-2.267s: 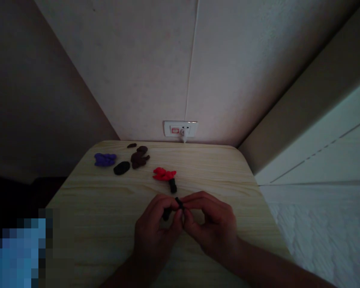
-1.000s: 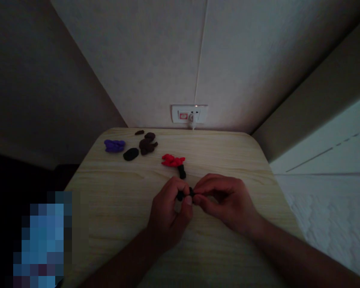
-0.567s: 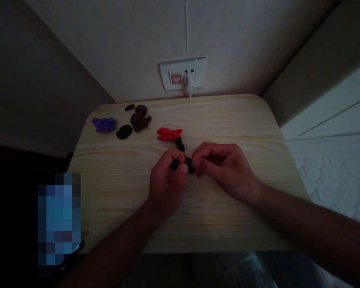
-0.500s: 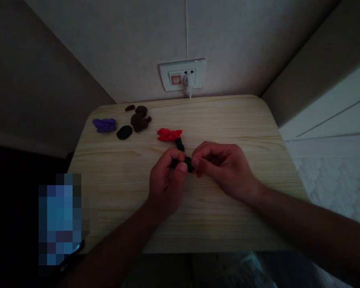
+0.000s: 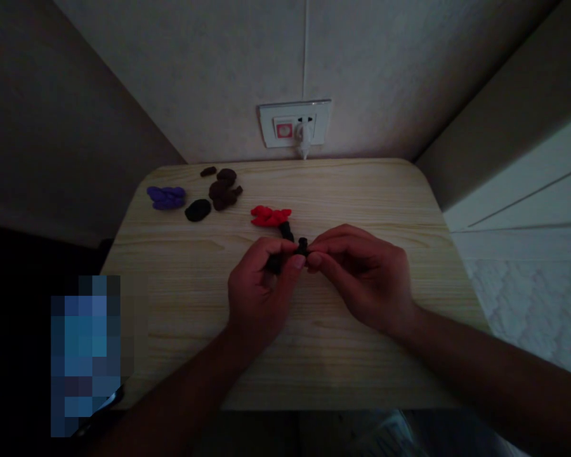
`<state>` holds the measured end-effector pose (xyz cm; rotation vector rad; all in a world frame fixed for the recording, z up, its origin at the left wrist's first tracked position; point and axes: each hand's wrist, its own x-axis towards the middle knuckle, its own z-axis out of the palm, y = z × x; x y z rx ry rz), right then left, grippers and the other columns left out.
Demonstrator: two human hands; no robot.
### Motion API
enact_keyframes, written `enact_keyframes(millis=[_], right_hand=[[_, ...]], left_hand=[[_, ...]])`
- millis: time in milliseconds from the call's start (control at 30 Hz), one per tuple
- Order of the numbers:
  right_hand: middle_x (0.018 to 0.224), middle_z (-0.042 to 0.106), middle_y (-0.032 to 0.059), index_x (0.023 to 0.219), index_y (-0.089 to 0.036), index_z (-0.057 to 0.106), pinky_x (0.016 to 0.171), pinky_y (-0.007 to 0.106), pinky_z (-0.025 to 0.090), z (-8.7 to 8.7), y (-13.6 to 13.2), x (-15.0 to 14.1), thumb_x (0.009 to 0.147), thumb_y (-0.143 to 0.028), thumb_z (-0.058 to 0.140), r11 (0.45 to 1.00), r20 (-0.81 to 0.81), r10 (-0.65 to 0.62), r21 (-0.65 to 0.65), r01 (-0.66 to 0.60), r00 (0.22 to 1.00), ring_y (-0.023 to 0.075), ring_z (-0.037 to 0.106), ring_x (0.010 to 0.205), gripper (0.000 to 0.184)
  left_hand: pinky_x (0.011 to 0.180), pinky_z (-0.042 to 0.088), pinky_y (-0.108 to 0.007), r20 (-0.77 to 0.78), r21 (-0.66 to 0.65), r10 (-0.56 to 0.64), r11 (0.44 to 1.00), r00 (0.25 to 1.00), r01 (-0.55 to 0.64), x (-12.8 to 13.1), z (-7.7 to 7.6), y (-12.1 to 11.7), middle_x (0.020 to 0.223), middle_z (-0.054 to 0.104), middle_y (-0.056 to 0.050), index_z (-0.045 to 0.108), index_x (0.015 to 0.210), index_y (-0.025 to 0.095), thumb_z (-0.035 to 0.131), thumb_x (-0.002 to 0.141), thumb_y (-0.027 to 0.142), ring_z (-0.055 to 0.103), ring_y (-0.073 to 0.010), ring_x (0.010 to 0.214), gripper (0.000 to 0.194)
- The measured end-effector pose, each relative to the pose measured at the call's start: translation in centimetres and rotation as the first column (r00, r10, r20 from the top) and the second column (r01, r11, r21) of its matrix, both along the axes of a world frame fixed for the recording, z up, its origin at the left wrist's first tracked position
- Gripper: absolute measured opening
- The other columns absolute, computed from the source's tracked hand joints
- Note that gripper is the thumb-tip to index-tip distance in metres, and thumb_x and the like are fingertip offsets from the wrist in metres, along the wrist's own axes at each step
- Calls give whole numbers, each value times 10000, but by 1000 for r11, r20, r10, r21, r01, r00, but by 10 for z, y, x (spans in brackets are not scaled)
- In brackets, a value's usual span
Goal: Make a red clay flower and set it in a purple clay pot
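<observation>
Both hands meet near the middle of the table. Between the fingertips of my left hand (image 5: pixel 261 282) and my right hand (image 5: pixel 366 273) is a small dark piece of modelling clay (image 5: pixel 303 244), its top poking up between them. More dark clay (image 5: pixel 273 262) shows inside the curl of my left fingers; whether it joins the pinched piece is hidden. Just beyond the hands lies a lumpy red clay shape (image 5: pixel 270 216), with a short dark clay stem (image 5: pixel 286 230) running from its right end towards my left fingertips.
At the back left of the wooden table (image 5: pixel 361 190) lie purple clay (image 5: pixel 166 197), a flat black clay lump (image 5: pixel 198 210) and several brown clay pieces (image 5: pixel 224 193). A wall socket (image 5: pixel 292 124) with a white plug is behind the table. A blurred-out patch (image 5: pixel 85 355) covers the lower left.
The dark clay between my fingertips has turned and now points up more. My right hand has shifted slightly right, and the view has tilted a little. The other clay pieces lie as before.
</observation>
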<state>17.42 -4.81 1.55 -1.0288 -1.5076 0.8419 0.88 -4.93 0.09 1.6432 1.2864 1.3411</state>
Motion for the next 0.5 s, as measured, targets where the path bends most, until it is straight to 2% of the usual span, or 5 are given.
enact_keyframes(millis=[100, 267, 400, 500], right_hand=[[913, 758, 40, 925, -243, 808, 679, 277, 606, 0, -1, -1, 881, -208, 792, 1000, -35, 14, -23, -15, 999, 169, 709, 832, 58], [914, 768, 39, 888, -243, 809, 720, 293, 649, -4, 0, -4, 820, -298, 855, 990, -145, 23, -138, -43, 989, 172, 736, 834, 98], [831, 764, 31, 820, -207, 773, 678, 272, 651, -8, 1, -8, 763, -378, 890, 973, -240, 3, -224, -58, 971, 159, 737, 746, 216], [765, 752, 21, 803, -195, 742, 641, 256, 642, -7, -1, -10, 754, -350, 889, 962, -234, -14, -269, -51, 972, 149, 725, 683, 220]], left_hand=[[693, 535, -248, -61, 45, 13, 999, 998, -11, -1, -2, -1, 908, 702, -10, 692, 998, 204, 675, 933, 241, 644, -135, 770, 77], [674, 526, -258, -138, 88, 26, 996, 990, -14, -3, -5, -3, 908, 689, -15, 684, 1035, 212, 659, 921, 229, 616, -142, 746, 118], [703, 528, -260, -183, 112, 12, 994, 983, 8, -2, -5, -4, 922, 696, -21, 673, 1024, 211, 662, 911, 197, 630, -149, 783, 114], [702, 530, -254, -189, 113, -11, 993, 982, 33, 0, -3, -5, 930, 701, -19, 660, 1022, 208, 641, 925, 180, 637, -140, 772, 103]])
